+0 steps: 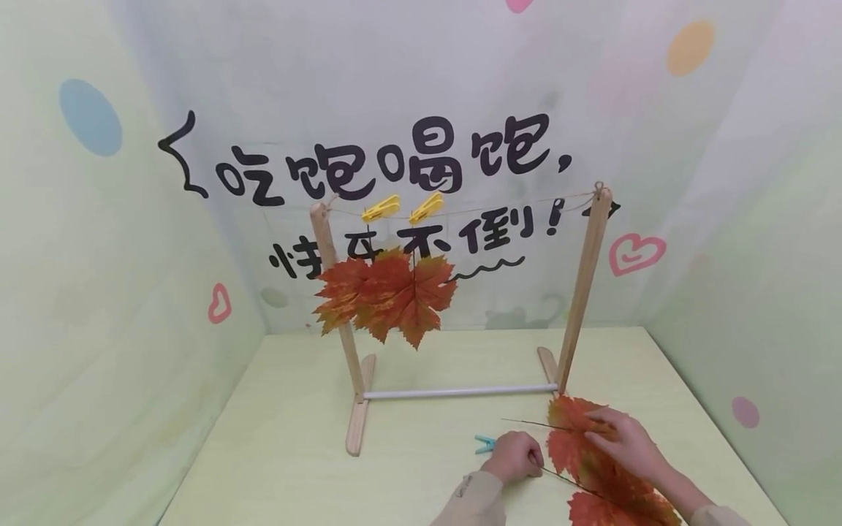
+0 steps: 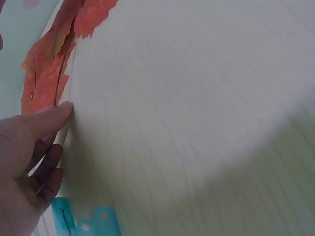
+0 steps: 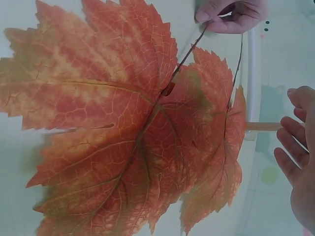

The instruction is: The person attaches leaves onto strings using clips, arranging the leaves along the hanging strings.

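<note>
My left hand (image 1: 516,456) pinches the thin dark stem (image 3: 189,51) of a red-orange maple-like leaf (image 3: 113,147) between thumb and fingertips. That leaf lies at the front right of the table, partly overlapping a second leaf (image 3: 216,132) behind it. Over the second leaf in the head view is my right hand (image 1: 625,442); its fingers (image 3: 293,142) are spread and loosely bent in the right wrist view, with nothing between them. A teal clothespin (image 1: 485,443) lies just beside the left hand, also seen at the bottom of the left wrist view.
A wooden frame stands behind the hands, with a left post (image 1: 338,307), a right post (image 1: 582,292) and a white bottom bar (image 1: 460,392). Two yellow clothespins (image 1: 381,209) on its string (image 1: 500,206) hold hanging red leaves (image 1: 414,292). Printed cloth walls surround the table (image 1: 283,467).
</note>
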{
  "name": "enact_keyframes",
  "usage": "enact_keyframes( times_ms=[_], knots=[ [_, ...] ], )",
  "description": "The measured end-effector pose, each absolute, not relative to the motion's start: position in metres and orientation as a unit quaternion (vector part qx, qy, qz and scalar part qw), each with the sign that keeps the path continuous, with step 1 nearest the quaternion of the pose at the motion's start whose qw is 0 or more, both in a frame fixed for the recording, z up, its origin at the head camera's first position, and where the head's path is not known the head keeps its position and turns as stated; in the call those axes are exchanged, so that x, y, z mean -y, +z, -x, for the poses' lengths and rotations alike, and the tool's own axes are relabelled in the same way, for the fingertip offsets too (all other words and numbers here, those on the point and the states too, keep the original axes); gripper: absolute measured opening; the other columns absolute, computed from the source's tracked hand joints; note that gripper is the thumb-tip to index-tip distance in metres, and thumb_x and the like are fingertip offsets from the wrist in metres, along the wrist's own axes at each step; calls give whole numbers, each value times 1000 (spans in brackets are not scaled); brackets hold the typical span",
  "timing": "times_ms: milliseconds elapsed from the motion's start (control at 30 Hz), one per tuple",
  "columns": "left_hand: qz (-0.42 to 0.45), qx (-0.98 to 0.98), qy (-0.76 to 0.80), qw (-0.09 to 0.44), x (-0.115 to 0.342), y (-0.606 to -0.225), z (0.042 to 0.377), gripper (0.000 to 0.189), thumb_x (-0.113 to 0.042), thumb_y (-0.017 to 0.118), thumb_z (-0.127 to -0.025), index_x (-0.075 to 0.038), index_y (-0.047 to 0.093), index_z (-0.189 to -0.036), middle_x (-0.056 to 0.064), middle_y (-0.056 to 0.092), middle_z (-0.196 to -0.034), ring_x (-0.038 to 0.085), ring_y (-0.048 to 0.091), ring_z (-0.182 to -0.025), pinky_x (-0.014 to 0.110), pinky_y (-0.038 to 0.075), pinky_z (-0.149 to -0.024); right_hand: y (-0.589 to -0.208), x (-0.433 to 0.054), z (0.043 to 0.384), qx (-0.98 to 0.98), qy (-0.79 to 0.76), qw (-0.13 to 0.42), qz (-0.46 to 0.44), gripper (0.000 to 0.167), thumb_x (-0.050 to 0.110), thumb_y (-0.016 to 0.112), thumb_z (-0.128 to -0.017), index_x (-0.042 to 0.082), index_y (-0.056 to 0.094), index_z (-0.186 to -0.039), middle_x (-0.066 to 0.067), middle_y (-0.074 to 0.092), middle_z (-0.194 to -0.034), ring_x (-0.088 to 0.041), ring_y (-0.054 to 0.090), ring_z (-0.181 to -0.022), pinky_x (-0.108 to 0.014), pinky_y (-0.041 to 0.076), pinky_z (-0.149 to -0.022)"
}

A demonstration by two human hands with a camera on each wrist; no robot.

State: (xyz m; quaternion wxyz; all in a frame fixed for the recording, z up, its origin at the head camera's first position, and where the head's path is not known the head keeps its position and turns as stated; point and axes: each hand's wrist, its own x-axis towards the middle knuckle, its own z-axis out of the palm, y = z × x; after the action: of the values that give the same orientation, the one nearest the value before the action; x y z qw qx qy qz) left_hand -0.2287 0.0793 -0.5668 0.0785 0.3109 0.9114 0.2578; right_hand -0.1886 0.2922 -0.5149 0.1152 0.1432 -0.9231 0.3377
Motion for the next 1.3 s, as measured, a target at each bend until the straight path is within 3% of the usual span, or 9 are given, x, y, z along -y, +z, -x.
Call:
enact_keyframes(
  times_ms=[133,367,633,767,867,967,1100,1300],
  knots=[
    [-314,-893,310,93,-76,-566,231,8,-16,78,-69,-19,71,-66,-15,56,-54,-6,41,-51,9,33,-53,-510,-292,189,925,340,111,-126,23,4,70,-77,-1,64,-99,-10,66,-92,-27,63,-82,-35,54,-66],
    [-297,-827,462,124,-69,-558,236,5,-12,75,-73,-7,73,-73,-4,67,-66,-9,47,-54,10,41,-53,-501,-297,190,933,339,91,-85,25,7,68,-79,0,64,-102,-12,66,-94,-27,62,-84,-36,54,-66],
    [-256,-787,546,131,-66,-551,238,9,-10,70,-78,-1,70,-79,1,67,-71,-6,48,-57,13,43,-55,-495,-303,193,932,307,158,-110,21,6,68,-79,-1,65,-99,-10,67,-89,-18,62,-77,-34,53,-63],
    [-228,-756,599,134,-67,-544,239,10,-7,68,-80,3,68,-81,9,68,-74,5,59,-62,17,49,-57,-490,-305,196,929,284,198,-132,21,3,69,-77,-1,66,-98,-11,67,-90,-18,61,-75,-35,52,-63],
    [-211,-709,658,142,-70,-536,239,12,-2,65,-81,10,64,-84,17,67,-77,23,66,-71,23,53,-61,-484,-306,199,924,273,225,-145,24,-1,70,-74,-2,65,-97,-11,67,-89,-23,61,-75,-37,52,-62],
    [-198,-666,703,153,-72,-525,238,12,2,61,-83,14,60,-86,24,66,-81,37,65,-79,30,55,-66,-476,-307,203,922,263,239,-156,26,-2,71,-72,-2,65,-97,-11,67,-88,-25,61,-76,-40,52,-63],
    [-193,-641,726,157,-74,-509,238,12,3,58,-84,14,57,-88,26,65,-83,38,64,-80,34,54,-69,-466,-305,209,921,252,246,-169,28,-1,72,-72,-3,64,-98,-12,67,-90,-25,60,-77,-42,51,-64],
    [-200,-625,745,121,-70,-484,245,12,5,58,-84,15,55,-88,26,64,-81,34,66,-75,35,55,-66,-450,-300,219,919,243,251,-183,29,-2,71,-72,-4,63,-100,-14,66,-90,-26,60,-78,-45,51,-64]
  ],
)
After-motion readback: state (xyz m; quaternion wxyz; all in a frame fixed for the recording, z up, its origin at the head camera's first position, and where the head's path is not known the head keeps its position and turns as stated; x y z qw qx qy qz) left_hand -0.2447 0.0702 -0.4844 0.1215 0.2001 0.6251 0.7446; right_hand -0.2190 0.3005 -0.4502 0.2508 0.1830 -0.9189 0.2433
